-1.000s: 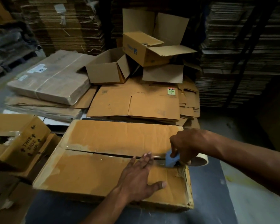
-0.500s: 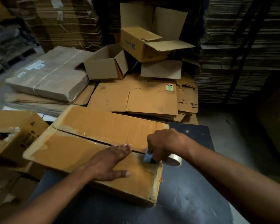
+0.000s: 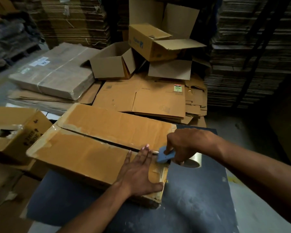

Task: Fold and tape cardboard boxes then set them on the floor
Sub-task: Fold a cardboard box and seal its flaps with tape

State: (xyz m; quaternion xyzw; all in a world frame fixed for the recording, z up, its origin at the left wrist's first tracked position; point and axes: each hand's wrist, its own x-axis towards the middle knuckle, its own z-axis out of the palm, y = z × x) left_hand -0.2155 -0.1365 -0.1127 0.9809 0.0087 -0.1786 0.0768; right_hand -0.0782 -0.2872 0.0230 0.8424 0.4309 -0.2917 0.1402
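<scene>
- Cardboard box (image 3: 97, 148) lies on the dark table (image 3: 191, 207), flaps meeting along a centre seam.
- Left hand (image 3: 138, 172), fingers straight, presses the near flap flat, likely steadying it.
- Right hand (image 3: 186, 145), at the seam's 3 o'clock end, grips a tape dispenser (image 3: 165, 155), probably to start the strip.

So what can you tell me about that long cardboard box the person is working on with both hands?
The cardboard box is long, flat and brown, lying on a dark blue table. Its two top flaps are folded shut, with a dark seam running lengthwise between them. Old tape residue pales its edges, and the near-right corner looks scuffed. The left hand presses flat on the near flap; the right hand holds a tape roll with a blue cutter at the seam's right end.
</scene>
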